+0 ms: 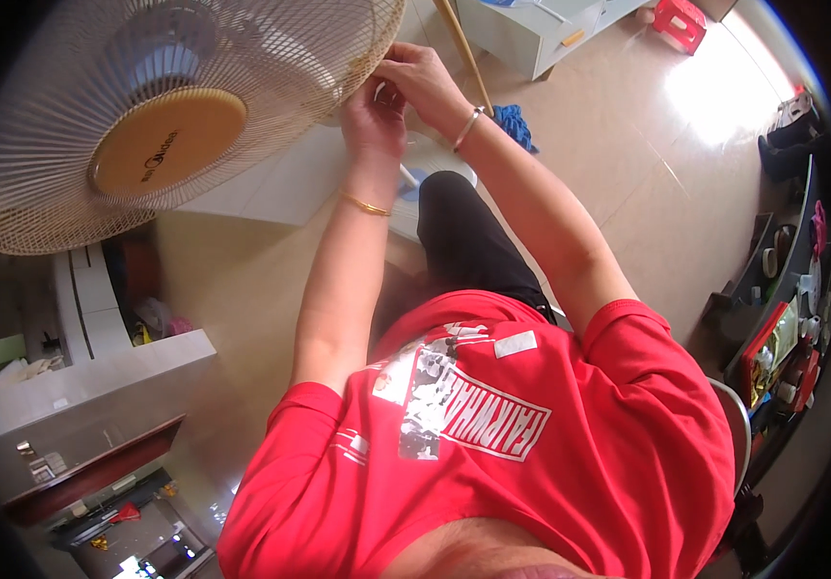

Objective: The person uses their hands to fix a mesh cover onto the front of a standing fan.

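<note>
A large standing fan fills the upper left, its pale wire grille [285,72] tilted and a round gold-brown cap [198,121] at its centre. Both of my hands meet at the right side of the grille's rim. My left hand [374,121] is curled against the rim from below, its fingertips partly hidden. Just above and to the right, my right hand [422,79] pinches the edge with thumb and fingers. Any small part between the fingertips is too hidden to make out.
Behind my hands stand a wooden pole [463,53] and a blue mop head [514,127]. A white cabinet [531,34] is at the top, with a red box [679,26] farther right. Cluttered shelves [787,318] line the right side; a grey-white counter [97,381] lies left.
</note>
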{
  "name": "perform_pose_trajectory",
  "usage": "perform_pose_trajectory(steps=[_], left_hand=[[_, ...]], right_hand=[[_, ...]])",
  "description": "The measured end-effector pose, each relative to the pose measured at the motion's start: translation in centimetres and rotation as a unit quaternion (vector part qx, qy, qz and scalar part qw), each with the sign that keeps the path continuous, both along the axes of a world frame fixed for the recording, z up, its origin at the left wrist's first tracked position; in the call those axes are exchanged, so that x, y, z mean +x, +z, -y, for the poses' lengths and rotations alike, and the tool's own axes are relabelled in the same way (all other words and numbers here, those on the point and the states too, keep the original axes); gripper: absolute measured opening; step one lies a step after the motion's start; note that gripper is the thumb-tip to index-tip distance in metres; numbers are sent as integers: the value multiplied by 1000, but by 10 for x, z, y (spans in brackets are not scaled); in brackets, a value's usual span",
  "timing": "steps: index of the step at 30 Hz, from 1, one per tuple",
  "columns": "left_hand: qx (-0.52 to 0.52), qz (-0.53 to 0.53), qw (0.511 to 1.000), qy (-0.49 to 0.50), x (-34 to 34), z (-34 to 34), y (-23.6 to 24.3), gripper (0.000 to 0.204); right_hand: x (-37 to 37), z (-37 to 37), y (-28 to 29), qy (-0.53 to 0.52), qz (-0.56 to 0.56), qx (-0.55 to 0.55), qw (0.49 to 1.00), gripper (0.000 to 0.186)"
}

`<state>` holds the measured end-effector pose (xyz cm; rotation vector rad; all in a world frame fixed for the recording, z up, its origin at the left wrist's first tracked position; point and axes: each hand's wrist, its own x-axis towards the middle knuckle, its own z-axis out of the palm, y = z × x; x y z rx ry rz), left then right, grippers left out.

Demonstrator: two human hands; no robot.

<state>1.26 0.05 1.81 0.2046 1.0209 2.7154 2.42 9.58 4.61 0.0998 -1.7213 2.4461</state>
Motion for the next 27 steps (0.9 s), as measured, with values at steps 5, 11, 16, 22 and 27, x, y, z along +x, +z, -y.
perform_pose_trajectory(steps=[5, 11, 16, 22, 27], left_hand=[[9, 36, 998, 50, 12, -8, 15, 15], [0, 72, 994, 83, 10, -5, 15, 8], [-6, 47, 997, 63, 8, -6, 14, 10], [-8, 6, 1000, -14, 1, -9, 14, 20], [1, 3, 1000, -21, 3, -16, 18, 20]], right_hand=[[-4, -10, -2, -74, 4, 37, 997, 16], [2, -13, 5, -185, -78, 285, 937, 17], [5, -11, 1, -88, -53, 21, 995, 15], [11, -7, 2, -31, 20, -121, 992, 16], [-4, -9, -8, -134, -46, -7, 990, 18]])
